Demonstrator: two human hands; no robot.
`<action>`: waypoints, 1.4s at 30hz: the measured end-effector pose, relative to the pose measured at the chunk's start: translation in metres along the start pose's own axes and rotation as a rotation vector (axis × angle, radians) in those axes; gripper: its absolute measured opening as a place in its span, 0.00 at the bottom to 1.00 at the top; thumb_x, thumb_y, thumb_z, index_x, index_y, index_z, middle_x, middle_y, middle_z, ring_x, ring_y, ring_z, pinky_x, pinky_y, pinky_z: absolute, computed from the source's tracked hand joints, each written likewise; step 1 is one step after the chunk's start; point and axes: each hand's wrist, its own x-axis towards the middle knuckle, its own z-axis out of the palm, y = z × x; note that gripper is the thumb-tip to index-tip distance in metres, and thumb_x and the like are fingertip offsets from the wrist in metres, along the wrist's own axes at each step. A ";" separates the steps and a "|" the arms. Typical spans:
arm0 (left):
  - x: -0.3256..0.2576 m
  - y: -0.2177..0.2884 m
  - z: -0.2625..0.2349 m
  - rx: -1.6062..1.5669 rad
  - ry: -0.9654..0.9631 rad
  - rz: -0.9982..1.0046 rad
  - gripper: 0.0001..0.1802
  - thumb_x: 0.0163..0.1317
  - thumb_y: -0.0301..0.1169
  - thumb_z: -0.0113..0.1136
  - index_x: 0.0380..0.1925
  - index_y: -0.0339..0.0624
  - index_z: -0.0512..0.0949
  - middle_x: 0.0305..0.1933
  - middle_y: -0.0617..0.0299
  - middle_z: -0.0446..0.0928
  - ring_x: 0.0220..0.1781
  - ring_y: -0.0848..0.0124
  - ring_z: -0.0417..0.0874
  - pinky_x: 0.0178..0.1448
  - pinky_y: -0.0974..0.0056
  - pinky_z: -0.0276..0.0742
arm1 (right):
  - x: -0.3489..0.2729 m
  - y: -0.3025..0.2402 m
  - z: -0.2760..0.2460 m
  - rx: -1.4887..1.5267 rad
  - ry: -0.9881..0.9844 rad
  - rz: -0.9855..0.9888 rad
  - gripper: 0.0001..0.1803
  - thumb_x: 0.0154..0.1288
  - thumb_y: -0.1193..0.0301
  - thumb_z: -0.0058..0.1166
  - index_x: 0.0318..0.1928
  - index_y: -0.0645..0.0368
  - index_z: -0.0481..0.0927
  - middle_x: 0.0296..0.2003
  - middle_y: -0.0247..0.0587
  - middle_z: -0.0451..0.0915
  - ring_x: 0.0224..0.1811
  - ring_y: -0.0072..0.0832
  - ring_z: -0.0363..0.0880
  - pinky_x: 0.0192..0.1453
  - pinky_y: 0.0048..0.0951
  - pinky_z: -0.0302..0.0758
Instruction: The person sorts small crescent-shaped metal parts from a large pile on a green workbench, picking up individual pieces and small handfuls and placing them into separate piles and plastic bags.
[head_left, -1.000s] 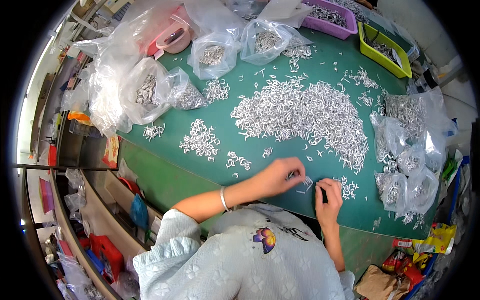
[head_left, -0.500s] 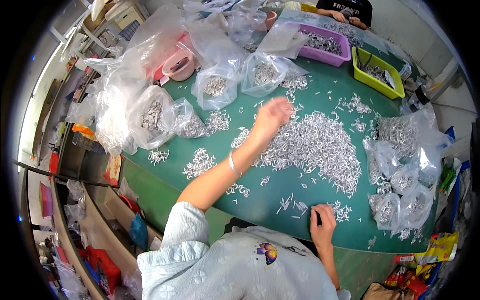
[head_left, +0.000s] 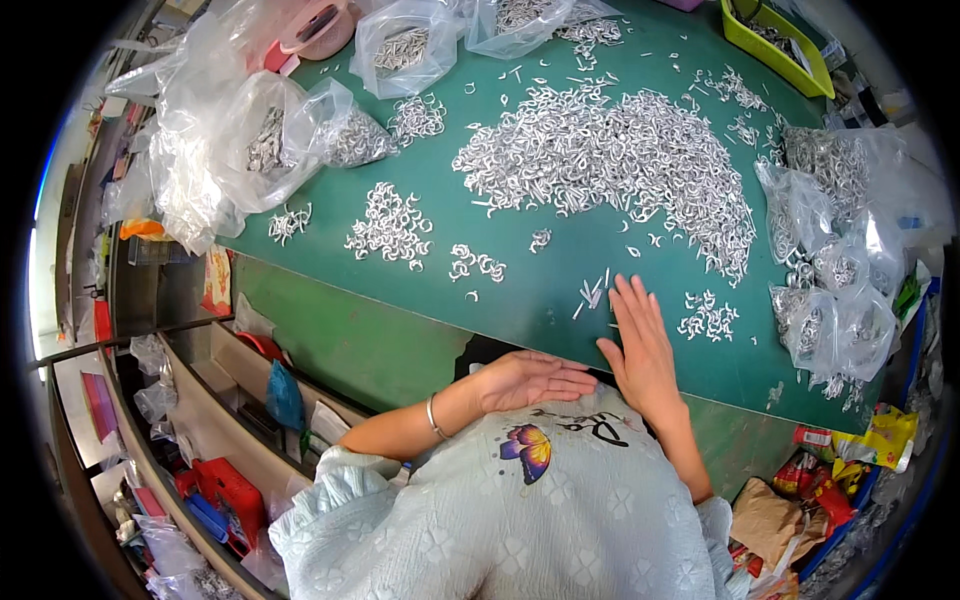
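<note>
Right hand [head_left: 642, 350] flat beside loose pins [head_left: 591, 296]; left hand [head_left: 535, 382] palm-up at the edge of the table [head_left: 590, 240].
The pins lie on the table; both hands have straight fingers, clamped on nothing visible. Keeping the right palm low should help avoid scattering them.

Slim metal pins [head_left: 594, 296]: silvery, straight, loose at differing angles, just left of the right hand [head_left: 643, 350].
Curved metal pieces [head_left: 708, 316]: small, silvery, clustered right of it.
</note>
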 end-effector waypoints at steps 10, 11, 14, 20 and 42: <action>0.043 -0.004 -0.008 -0.147 -0.221 -0.143 0.59 0.62 0.72 0.39 0.69 0.23 0.52 0.73 0.32 0.55 0.75 0.46 0.58 0.78 0.48 0.53 | 0.029 -0.002 0.009 -0.029 -0.158 -0.206 0.33 0.58 0.68 0.61 0.65 0.60 0.70 0.70 0.44 0.63 0.74 0.44 0.57 0.76 0.48 0.55; 0.044 -0.006 -0.013 -0.196 -0.224 -0.136 0.57 0.63 0.70 0.40 0.69 0.23 0.53 0.72 0.33 0.56 0.75 0.47 0.59 0.78 0.48 0.54 | 0.026 -0.003 0.010 0.000 -0.199 -0.225 0.33 0.57 0.70 0.61 0.65 0.59 0.70 0.70 0.43 0.63 0.74 0.44 0.57 0.76 0.48 0.55; 0.048 -0.022 -0.034 -0.472 -0.353 -0.111 0.50 0.66 0.65 0.41 0.68 0.26 0.57 0.72 0.35 0.59 0.74 0.49 0.61 0.77 0.48 0.56 | 0.007 -0.008 0.010 -0.069 -0.297 -0.309 0.31 0.60 0.66 0.61 0.63 0.61 0.71 0.69 0.44 0.65 0.73 0.42 0.59 0.75 0.46 0.58; 0.061 -0.040 -0.071 -0.683 -0.462 -0.038 0.32 0.73 0.49 0.44 0.63 0.30 0.66 0.66 0.40 0.68 0.68 0.53 0.70 0.72 0.49 0.66 | -0.034 -0.014 0.015 0.132 -0.323 -0.400 0.29 0.58 0.69 0.63 0.59 0.63 0.74 0.62 0.45 0.73 0.69 0.42 0.67 0.72 0.45 0.64; -0.040 -0.016 -0.030 -0.023 0.490 0.161 0.15 0.72 0.31 0.52 0.50 0.33 0.80 0.37 0.63 0.78 0.37 0.76 0.76 0.43 0.71 0.76 | 0.051 -0.045 0.023 0.063 0.066 -0.253 0.25 0.64 0.75 0.56 0.62 0.64 0.72 0.62 0.46 0.72 0.68 0.48 0.65 0.68 0.49 0.60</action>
